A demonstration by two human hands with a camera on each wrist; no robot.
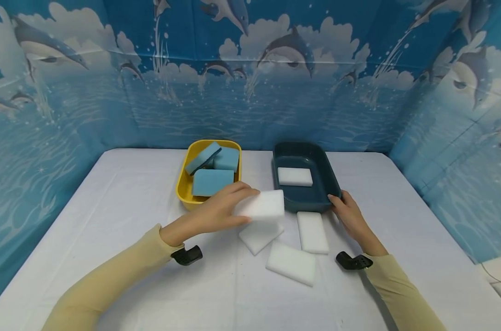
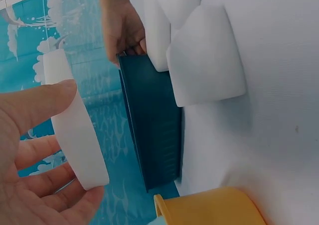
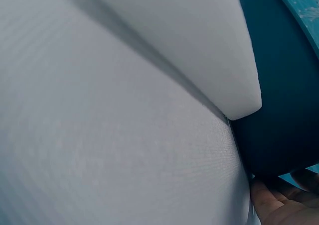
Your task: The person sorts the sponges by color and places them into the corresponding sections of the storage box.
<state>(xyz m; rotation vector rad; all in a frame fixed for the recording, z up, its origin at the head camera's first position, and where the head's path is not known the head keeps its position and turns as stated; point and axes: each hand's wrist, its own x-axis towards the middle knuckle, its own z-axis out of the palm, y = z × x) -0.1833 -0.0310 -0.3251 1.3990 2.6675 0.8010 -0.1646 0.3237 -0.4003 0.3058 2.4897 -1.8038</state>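
My left hand (image 1: 230, 207) pinches a white sponge (image 1: 262, 205) between thumb and fingers, above the table and in front of the two containers. In the left wrist view the held sponge (image 2: 77, 123) is seen edge-on, thumb on one side and fingers on the other. My right hand (image 1: 351, 218) grips the near right corner of a dark teal tray (image 1: 308, 200); in the right wrist view its fingers (image 3: 266, 202) are at the tray's lower corner. Inside the tray lies one white sponge (image 1: 295, 176). Three more lie on the table: one (image 1: 260, 236) partly under the held sponge, another (image 1: 312, 232) by the tray, a third (image 1: 292, 263) nearest me.
Left of the tray stands a yellow container (image 1: 186, 191) with several blue sponges (image 1: 213, 181), one tilted against its side. A white cloth (image 1: 130, 197) covers the table. Behind it hangs a blue dolphin-print curtain (image 1: 250, 119), which also runs along both sides.
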